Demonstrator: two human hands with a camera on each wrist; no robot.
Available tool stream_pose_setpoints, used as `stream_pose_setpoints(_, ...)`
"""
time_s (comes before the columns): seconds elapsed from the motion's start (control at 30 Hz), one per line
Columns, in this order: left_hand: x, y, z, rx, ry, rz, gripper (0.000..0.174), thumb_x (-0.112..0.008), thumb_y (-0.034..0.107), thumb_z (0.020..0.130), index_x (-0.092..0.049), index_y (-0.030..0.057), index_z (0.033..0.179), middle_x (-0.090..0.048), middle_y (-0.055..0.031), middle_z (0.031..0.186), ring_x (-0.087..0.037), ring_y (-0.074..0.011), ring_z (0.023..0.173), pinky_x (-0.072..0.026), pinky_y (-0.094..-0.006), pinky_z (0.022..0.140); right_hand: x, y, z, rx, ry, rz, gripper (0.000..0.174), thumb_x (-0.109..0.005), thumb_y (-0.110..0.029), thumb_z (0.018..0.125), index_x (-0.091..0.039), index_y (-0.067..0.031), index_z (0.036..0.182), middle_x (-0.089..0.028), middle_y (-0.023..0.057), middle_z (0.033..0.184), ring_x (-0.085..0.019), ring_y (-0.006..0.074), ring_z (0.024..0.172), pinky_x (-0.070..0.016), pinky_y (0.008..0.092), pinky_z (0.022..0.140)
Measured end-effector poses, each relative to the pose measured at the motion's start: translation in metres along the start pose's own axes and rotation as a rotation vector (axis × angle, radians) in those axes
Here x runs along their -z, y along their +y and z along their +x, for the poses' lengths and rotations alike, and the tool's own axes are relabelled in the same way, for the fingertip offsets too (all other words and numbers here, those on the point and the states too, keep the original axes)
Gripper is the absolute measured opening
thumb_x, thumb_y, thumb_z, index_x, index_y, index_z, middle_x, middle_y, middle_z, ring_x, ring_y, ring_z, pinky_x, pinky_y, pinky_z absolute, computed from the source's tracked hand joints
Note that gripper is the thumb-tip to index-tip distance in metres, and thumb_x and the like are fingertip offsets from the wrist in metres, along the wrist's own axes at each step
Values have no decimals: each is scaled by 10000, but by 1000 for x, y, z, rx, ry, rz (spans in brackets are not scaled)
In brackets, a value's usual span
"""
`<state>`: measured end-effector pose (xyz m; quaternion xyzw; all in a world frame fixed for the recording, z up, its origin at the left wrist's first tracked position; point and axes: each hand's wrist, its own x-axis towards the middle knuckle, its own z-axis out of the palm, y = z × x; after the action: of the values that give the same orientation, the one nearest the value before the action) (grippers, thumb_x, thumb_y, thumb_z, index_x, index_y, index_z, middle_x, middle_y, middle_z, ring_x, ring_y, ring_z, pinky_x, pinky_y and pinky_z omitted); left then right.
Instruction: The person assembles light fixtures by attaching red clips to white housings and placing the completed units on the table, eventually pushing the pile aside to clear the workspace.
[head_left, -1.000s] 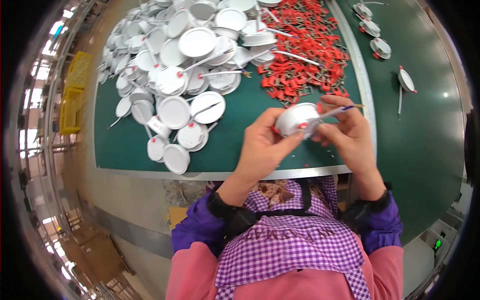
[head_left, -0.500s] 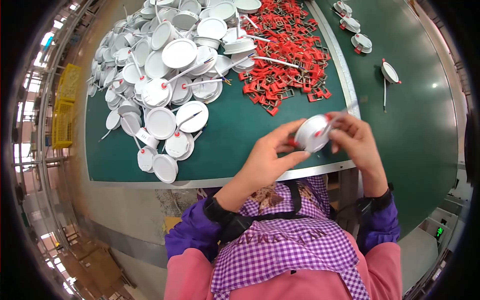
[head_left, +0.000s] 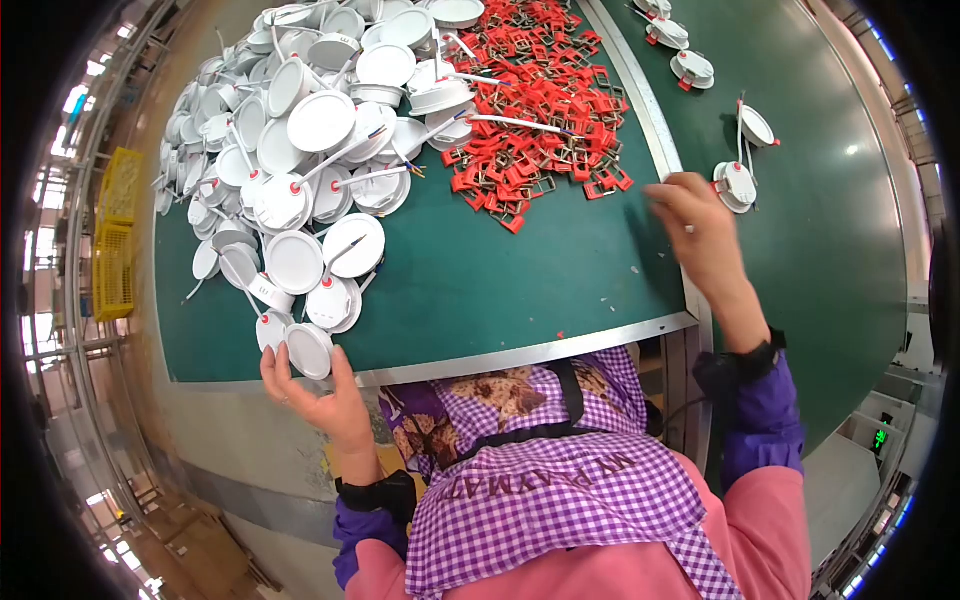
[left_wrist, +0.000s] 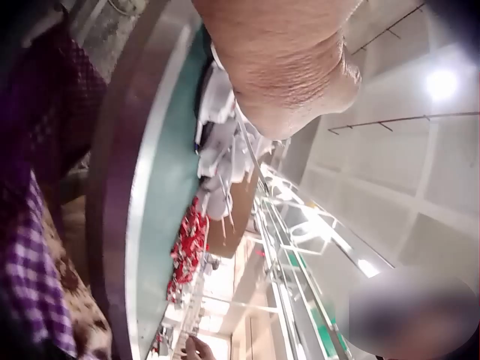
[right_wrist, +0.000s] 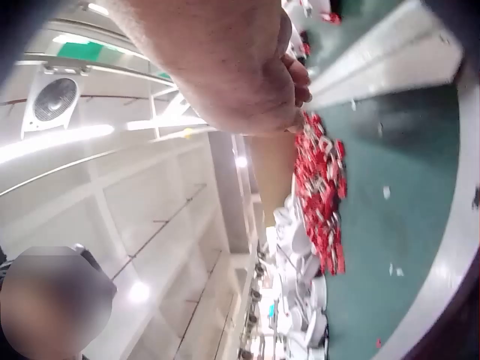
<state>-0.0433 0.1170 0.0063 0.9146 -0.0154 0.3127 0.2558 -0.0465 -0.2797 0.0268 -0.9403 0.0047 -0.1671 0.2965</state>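
In the head view, my left hand [head_left: 325, 405] pinches the edges of a white round downlight [head_left: 310, 350] at the near end of the pile, thumb on the right side, fingers on the left. My right hand [head_left: 703, 240] holds nothing; its fingers hang loosely bent over the metal strip [head_left: 655, 140] between the two table surfaces. Just beyond that hand, a downlight with red clips [head_left: 737, 187] lies on the right-hand surface. Both wrist views show mostly the wrist and hand from behind, hiding the fingertips of the left hand.
A large heap of white downlights [head_left: 320, 122] with cables covers the left of the green table [head_left: 480, 300]. Beside it lies a pile of red spring clips [head_left: 540, 110]. Several finished-looking downlights [head_left: 692, 70] line the right-hand surface. A metal edge [head_left: 520, 356] runs along the table's front.
The downlight held between both hands has been let go and now lies on the right-hand surface. My left hand has moved far left to the heap; the right hand is empty.
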Motion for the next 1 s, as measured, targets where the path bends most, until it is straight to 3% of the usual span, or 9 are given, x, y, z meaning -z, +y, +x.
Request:
stream_pose_setpoints(0.17,-7,-11,-9,143,-60,51,514,-694,50,763,-480,21,1229,-397,-171,1324,-401,-320,1214,-328,-420,1010,-33,2,13,158,-76,-241,195,-573,-21,773,-627,-46,958,-575,105,905,-579,271,857,-483,356,722)
stream_pose_setpoints(0.43,-12,-5,-5,4,-180,23,546,-704,36,698,-505,20,1206,-479,-196,1238,-441,-368,1150,-352,-444,972,-36,-17,10,292,-201,-391,130,-555,0,746,-532,-16,873,-516,107,856,-542,261,844,-465,354,718)
stream_pose_setpoints(0.57,2,7,3,-70,-303,-39,409,-695,49,741,-565,7,1127,-567,-183,1132,-541,-343,1030,-439,-407,861,-41,-32,1,268,-112,-313,101,-571,-21,782,-495,-15,849,-537,120,850,-559,286,790,-465,382,682)
stream_pose_setpoints(0.63,13,15,9,-41,-330,-71,355,-680,39,764,-577,0,1102,-620,-162,1034,-602,-330,915,-466,-366,806,-37,-39,-1,106,-199,-154,109,-574,-28,806,-479,-14,858,-552,124,807,-568,311,712,-465,395,631)
stream_pose_setpoints(0.73,30,32,22,153,-472,-187,318,-673,47,792,-575,-24,1086,-647,-137,988,-635,-271,853,-484,-325,778,-35,-47,-2,9,-168,129,90,-579,-24,830,-500,-2,866,-578,106,744,-594,226,627,-468,322,554)
stream_pose_setpoints(0.8,34,45,29,547,-476,-723,294,-658,53,823,-565,-41,1085,-652,-115,995,-642,-199,857,-493,-280,764,-36,-54,-2,-105,-190,297,77,-578,-19,838,-513,4,871,-591,90,735,-603,175,620,-468,288,547)
stream_pose_setpoints(0.87,19,53,34,663,-532,-948,295,-645,45,833,-553,-42,1100,-644,-113,1011,-637,-182,878,-504,-280,763,-40,-63,-1,-268,-190,557,70,-586,-33,856,-543,19,877,-597,52,702,-585,88,608,-461,231,539)
stream_pose_setpoints(0.93,-1,65,37,841,-683,-1288,330,-620,12,839,-514,-24,1149,-630,-117,1048,-635,-181,916,-536,-305,756,-40,-78,4,-346,-208,667,85,-592,-46,859,-548,25,876,-595,41,699,-583,78,606,-463,224,536)
stream_pose_setpoints(1.0,-20,79,36,870,-804,-1319,339,-599,21,851,-486,-20,1168,-614,-123,1077,-635,-194,930,-560,-333,751,-41,-87,4,-418,-204,787,120,-610,-75,862,-564,35,860,-594,31,691,-578,71,588,-464,208,527)
